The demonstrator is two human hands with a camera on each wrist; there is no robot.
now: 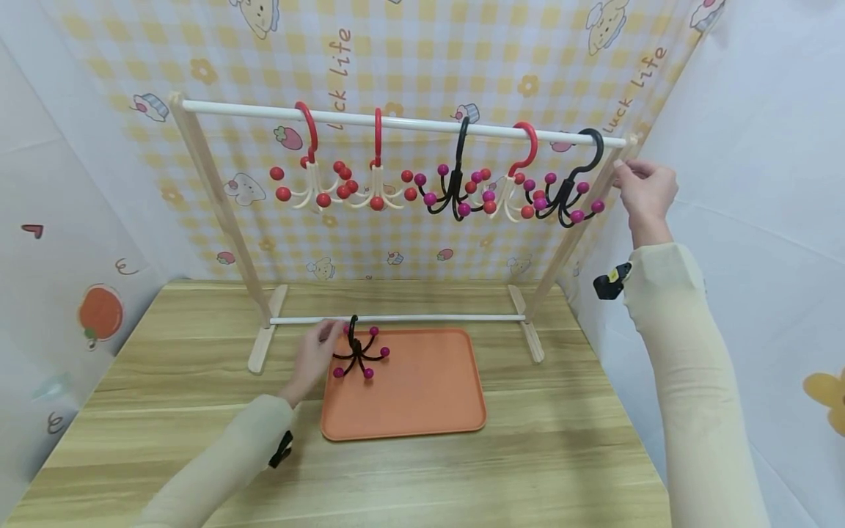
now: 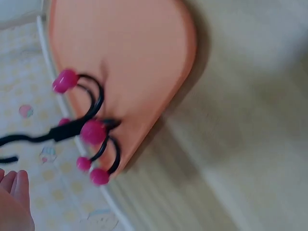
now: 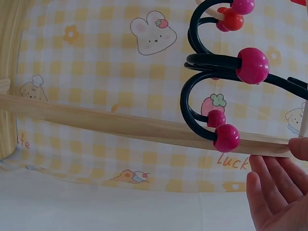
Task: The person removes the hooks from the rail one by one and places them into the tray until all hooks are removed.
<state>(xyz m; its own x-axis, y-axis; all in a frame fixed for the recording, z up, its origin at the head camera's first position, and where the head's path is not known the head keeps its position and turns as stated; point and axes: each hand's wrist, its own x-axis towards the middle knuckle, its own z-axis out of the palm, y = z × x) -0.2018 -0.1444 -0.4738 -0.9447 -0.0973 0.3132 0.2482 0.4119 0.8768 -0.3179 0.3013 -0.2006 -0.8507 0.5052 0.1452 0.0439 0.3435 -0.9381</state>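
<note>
In the head view a black claw hanger (image 1: 357, 350) with magenta ball tips stands hook-up on the back left of the orange tray (image 1: 422, 396). My left hand (image 1: 317, 356) is just left of it; in the left wrist view the fingertips (image 2: 21, 180) lie close beside the hook's end, a small gap showing. At the rack's upper right corner, my right hand (image 1: 648, 192) holds the wooden post (image 1: 597, 191) between thumb and fingers. Nearest to it on the white rod (image 1: 416, 125) hangs another black hanger (image 1: 564, 196), also seen in the right wrist view.
Along the rod hang a second black hanger (image 1: 455, 183) and cream hangers with red hooks and balls, such as the leftmost one (image 1: 313, 176). A lower white bar (image 1: 396, 318) and wooden feet (image 1: 262, 348) stand on the wood-grain table (image 1: 561, 440). A checked cloth (image 1: 422, 81) hangs behind.
</note>
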